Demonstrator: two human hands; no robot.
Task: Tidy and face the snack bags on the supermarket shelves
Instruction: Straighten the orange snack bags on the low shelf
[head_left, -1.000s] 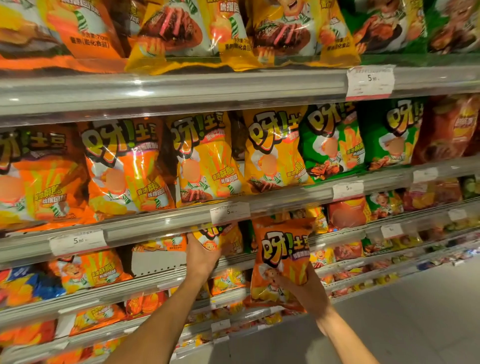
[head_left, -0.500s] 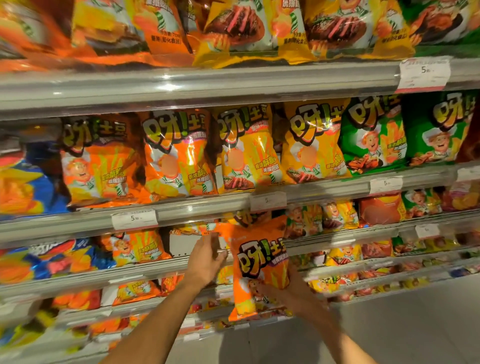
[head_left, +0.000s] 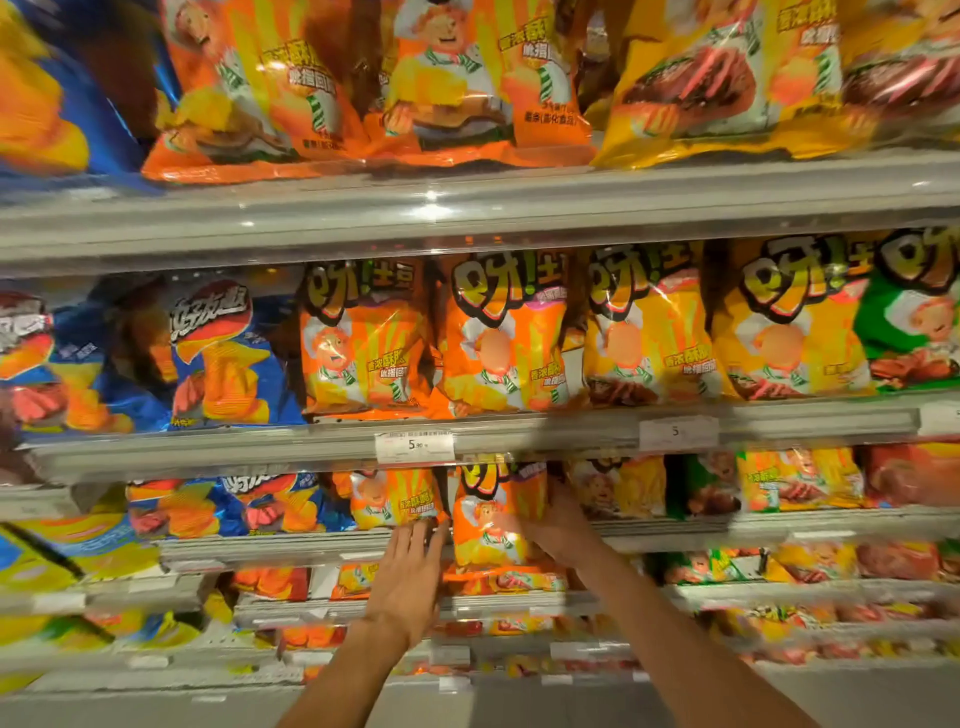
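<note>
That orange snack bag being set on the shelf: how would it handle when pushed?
The orange snack bag looks puffy, so probably light and yielding. Its glossy film may slip under the right hand. Standing upright at the shelf edge, it could tip; the left hand hovers near.

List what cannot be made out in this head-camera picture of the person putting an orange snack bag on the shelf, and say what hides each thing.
- Right hand: fingers hidden behind the orange snack bag; motion blur too.
- That bag's top: covered by the shelf rail above it.
- Price tag right of centre: small print blurred.
- Bags on the lowest shelves: too blurred to read.
- Top-row bags: cut off by the picture's upper edge.
- Left hand: whether it touches the bag is unclear.
</note>
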